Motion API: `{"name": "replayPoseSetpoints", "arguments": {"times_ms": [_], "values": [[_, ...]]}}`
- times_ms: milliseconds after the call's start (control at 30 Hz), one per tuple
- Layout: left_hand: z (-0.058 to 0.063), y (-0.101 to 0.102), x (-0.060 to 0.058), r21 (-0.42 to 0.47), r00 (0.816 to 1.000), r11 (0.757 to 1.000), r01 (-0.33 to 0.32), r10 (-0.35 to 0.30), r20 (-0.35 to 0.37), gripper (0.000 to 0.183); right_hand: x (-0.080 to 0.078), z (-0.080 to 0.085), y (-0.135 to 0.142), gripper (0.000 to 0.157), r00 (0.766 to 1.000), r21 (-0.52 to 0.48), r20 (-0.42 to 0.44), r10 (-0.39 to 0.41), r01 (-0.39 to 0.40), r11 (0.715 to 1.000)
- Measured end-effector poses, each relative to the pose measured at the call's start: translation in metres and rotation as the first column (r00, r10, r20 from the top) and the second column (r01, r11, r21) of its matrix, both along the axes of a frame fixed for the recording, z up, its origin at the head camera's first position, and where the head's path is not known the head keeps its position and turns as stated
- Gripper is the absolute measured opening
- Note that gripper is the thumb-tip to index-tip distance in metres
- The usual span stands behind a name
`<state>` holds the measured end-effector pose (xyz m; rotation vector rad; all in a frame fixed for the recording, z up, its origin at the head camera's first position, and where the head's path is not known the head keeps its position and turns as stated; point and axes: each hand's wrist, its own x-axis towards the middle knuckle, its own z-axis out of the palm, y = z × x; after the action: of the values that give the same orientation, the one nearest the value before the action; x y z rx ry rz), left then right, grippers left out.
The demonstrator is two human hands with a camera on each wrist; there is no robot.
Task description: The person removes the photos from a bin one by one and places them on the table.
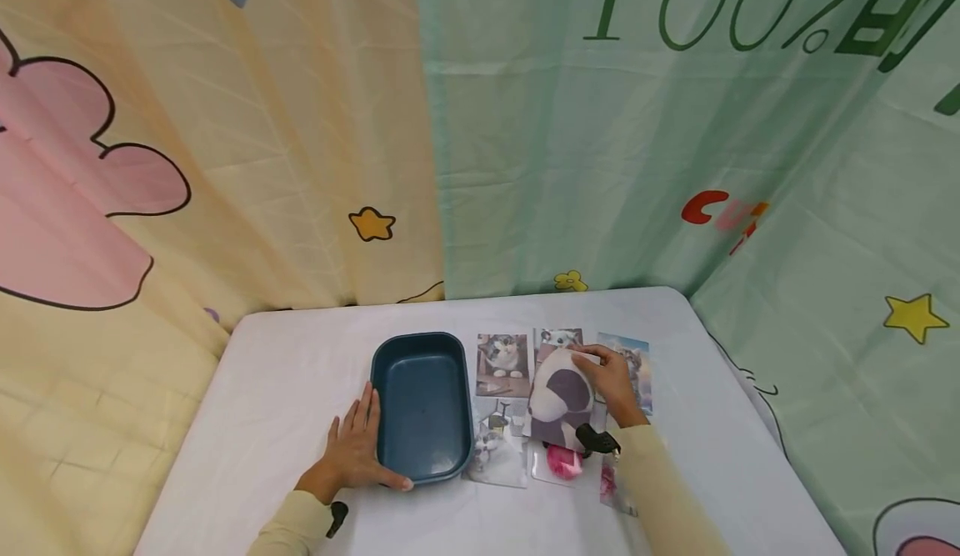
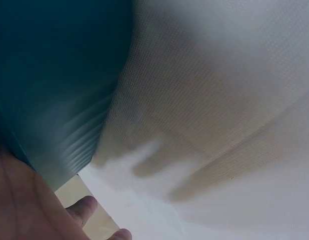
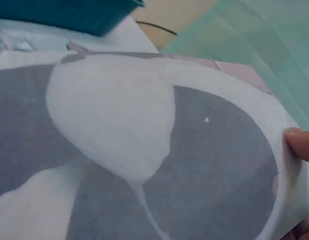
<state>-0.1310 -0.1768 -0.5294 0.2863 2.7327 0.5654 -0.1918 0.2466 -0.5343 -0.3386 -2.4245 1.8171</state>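
Observation:
A dark teal rectangular tray (image 1: 422, 406) sits on the white-covered table with nothing in it. My left hand (image 1: 352, 443) lies along its left side, fingers extended at the wall and thumb at the near corner. My right hand (image 1: 617, 385) pinches a picture card (image 1: 561, 398) by its top right edge, to the right of the tray. Large grey and white patches cover the card, and the right wrist view shows the thumb (image 3: 300, 142) on its edge. Held tilted over other pictures, the card partly hides them.
Beside the tray lie a cat picture (image 1: 502, 364), a pale picture (image 1: 497, 452), a blue-topped picture (image 1: 637, 364) and one with a pink patch (image 1: 564, 462). Another picture (image 1: 617, 489) is partly behind my right sleeve. Printed curtains (image 1: 510, 164) hang behind the table.

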Motion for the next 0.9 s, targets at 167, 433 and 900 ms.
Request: {"name": "replayPoseSetpoints", "arguments": {"times_ms": [167, 433, 900], "values": [[0.001, 0.000, 0.000, 0.003, 1.000, 1.000, 0.002, -0.002, 0.005, 0.156, 0.011, 0.004, 0.037, 0.039, 0.999, 0.010, 0.034, -0.002, 0.002, 1.000], [0.001, 0.000, 0.000, 0.010, 1.000, 1.000, 0.001, -0.001, -0.002, 0.156, 0.027, 0.005, 0.100, 0.046, 0.996, -0.032, 0.067, -0.057, 0.059, 0.998], [0.002, -0.001, 0.000, 0.025, 1.000, 1.000, 0.007, -0.007, 0.013, 0.156, 0.058, -0.019, 0.197, 0.036, 0.958, 0.102, 0.176, -0.224, 0.208, 0.973]]}}
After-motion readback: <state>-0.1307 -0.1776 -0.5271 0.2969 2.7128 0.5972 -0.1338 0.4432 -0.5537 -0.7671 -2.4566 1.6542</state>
